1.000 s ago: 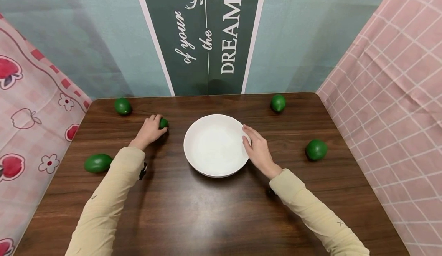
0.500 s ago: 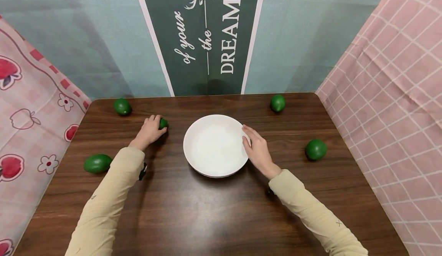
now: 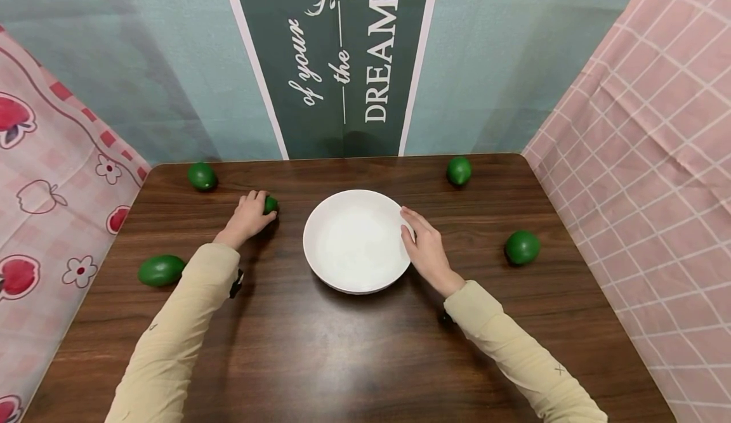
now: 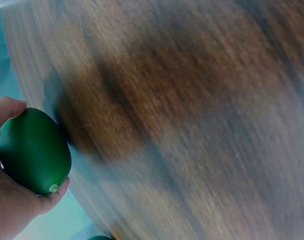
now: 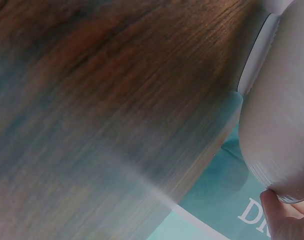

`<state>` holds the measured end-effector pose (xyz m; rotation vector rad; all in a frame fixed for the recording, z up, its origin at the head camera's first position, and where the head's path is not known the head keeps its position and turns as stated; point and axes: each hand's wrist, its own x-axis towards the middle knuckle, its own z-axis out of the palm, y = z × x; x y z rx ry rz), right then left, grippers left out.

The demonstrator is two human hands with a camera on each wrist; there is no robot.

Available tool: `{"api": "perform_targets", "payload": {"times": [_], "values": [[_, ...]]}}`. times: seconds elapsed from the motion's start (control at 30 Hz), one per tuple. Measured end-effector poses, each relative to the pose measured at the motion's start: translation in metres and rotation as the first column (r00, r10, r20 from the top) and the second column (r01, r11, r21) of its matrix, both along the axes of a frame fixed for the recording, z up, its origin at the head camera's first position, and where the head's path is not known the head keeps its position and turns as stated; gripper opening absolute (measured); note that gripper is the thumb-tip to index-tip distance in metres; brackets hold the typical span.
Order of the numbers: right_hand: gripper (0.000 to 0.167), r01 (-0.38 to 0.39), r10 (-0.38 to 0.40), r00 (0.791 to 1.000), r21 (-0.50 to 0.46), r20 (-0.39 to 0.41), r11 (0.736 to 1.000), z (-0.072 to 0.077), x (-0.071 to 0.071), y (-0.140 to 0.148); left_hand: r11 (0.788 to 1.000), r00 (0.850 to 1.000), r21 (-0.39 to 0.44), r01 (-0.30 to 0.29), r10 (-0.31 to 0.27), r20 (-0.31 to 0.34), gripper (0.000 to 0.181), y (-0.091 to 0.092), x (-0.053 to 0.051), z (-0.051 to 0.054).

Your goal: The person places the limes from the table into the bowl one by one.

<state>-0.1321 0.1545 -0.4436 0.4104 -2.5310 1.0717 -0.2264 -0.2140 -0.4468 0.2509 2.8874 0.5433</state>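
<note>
My left hand [image 3: 247, 218] grips a smooth dark green lime [image 3: 271, 205] at the table's back left. In the left wrist view, thumb and fingers curl around this lime [image 4: 36, 150], its pale stem end showing. Mid-table stands a wide, shallow white bowl [image 3: 356, 242] with nothing in it. My right hand [image 3: 429, 250] holds the bowl's right rim, thumb over the edge and fingers along the outside. The right wrist view shows the bowl's outer wall [image 5: 282, 115] with a fingertip at its rim; most of that hand is out of frame.
More green fruits lie on the brown wooden table [image 3: 342, 359]: one back left [image 3: 202, 176], a longer one by the left forearm [image 3: 162, 271], one back right [image 3: 459, 171], one right [image 3: 522, 247]. Cloth hangings border the table's back and sides.
</note>
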Motion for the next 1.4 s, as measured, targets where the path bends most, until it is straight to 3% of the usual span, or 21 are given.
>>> {"api": "perform_targets", "payload": {"times": [0.53, 1.03, 1.4], "values": [[0.033, 0.009, -0.009, 1.0, 0.005, 0.019, 1.0, 0.002, 0.001, 0.0, 1.0, 1.0, 0.015, -0.001, 0.001, -0.001, 0.055, 0.002, 0.001, 0.002], [0.033, 0.013, -0.013, 1.0, 0.015, 0.021, 1.0, 0.003, 0.0, 0.0, 0.999, 0.999, 0.005, 0.035, -0.035, -0.041, 0.054, 0.011, 0.003, 0.009], [0.032, 0.013, -0.013, 1.0, 0.003, -0.004, 1.0, 0.002, -0.001, 0.0, 0.999, 0.998, 0.015, 0.049, -0.048, -0.035, 0.053, 0.016, 0.001, 0.01]]}}
